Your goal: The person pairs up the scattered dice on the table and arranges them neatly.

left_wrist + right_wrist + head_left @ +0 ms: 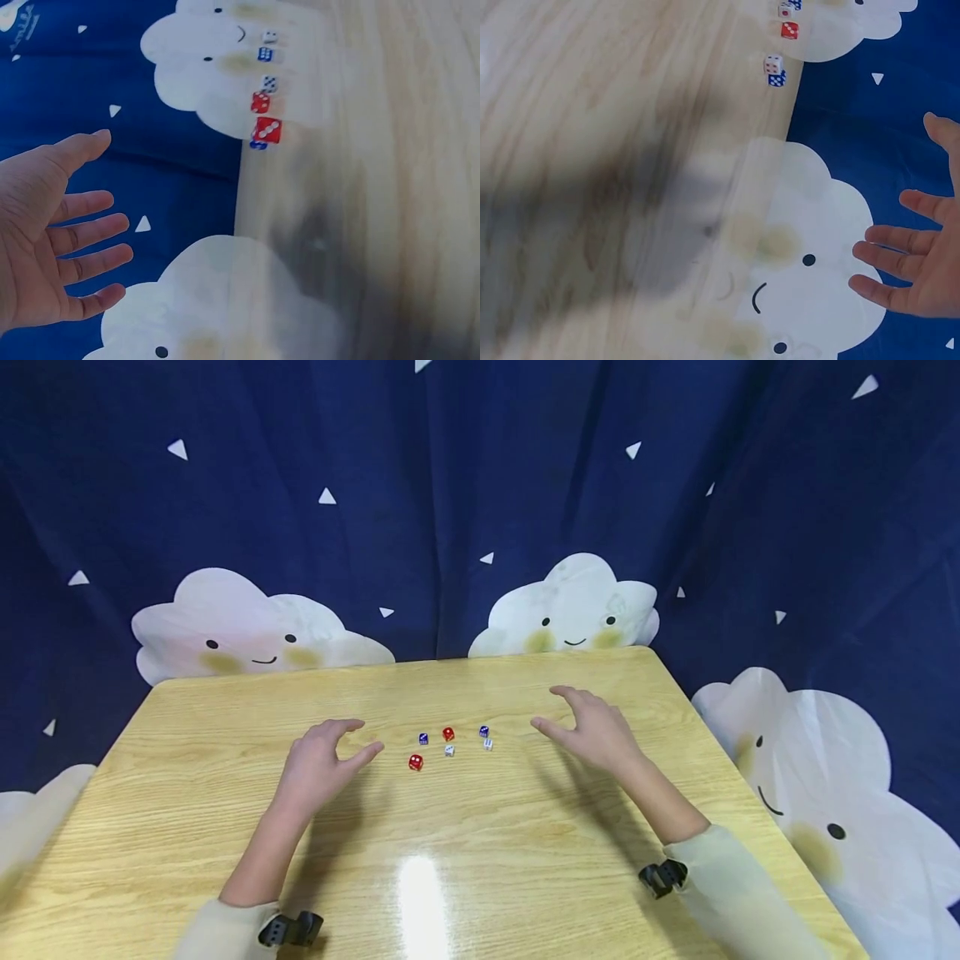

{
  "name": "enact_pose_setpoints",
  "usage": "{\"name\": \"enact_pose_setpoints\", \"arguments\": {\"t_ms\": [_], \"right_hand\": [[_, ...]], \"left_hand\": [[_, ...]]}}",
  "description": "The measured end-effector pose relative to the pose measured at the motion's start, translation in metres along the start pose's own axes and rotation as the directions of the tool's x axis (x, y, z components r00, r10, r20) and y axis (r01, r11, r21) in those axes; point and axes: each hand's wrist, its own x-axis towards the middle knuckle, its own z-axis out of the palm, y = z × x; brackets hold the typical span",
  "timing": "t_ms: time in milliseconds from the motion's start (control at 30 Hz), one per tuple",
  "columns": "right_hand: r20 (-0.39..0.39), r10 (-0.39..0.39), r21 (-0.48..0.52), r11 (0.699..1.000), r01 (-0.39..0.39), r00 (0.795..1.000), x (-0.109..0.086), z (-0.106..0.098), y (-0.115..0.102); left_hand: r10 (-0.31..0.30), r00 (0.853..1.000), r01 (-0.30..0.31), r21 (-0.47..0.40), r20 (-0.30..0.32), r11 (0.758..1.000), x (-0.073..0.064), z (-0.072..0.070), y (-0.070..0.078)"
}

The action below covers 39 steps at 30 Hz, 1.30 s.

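Several small dice lie loosely grouped on the wooden table in the head view. Two are red: a nearer red die (416,762) and a farther red die (448,733). A blue die (423,738) lies at the left, another blue die (483,731) at the right. One white die (449,750) is in the middle, a second white die (488,744) just in front of the right blue one. My left hand (318,764) hovers left of the dice, fingers apart and holding nothing. To their right, my right hand (592,731) is also raised, its fingers spread and touching nothing.
The wooden table (480,827) reaches to a dark blue curtain (450,510) with white triangles and smiling clouds, at the back and sides. Both sleeves carry a small black wrist device, a left one (291,930) and a right one (663,878).
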Motion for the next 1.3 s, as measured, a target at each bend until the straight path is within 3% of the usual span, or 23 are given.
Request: {"name": "enact_pose_setpoints", "arguments": {"t_ms": [333, 667, 1000, 1300], "right_hand": [[0.047, 0.019, 0.056, 0.998, -0.022, 0.999, -0.001, 0.014, -0.001], [0.062, -0.013, 0.081, 0.997, 0.008, 0.998, -0.001, 0.03, -0.007], [0.076, -0.108, 0.067, 0.992, 0.103, 0.991, 0.003, 0.046, -0.017], [0.11, -0.146, 0.093, 0.986, 0.136, 0.983, 0.005, 0.057, -0.022]], "left_hand": [[0.03, 0.997, -0.03, -0.01, 0.067, 1.0, 0.002, 0.019, 0.001], [0.042, 0.995, -0.04, -0.017, 0.087, 0.999, 0.003, 0.033, -0.001], [0.019, 0.989, -0.014, -0.031, 0.147, 0.999, 0.004, 0.042, 0.002], [0.024, 0.986, -0.02, -0.025, 0.166, 0.999, 0.008, 0.053, 0.001]]}}
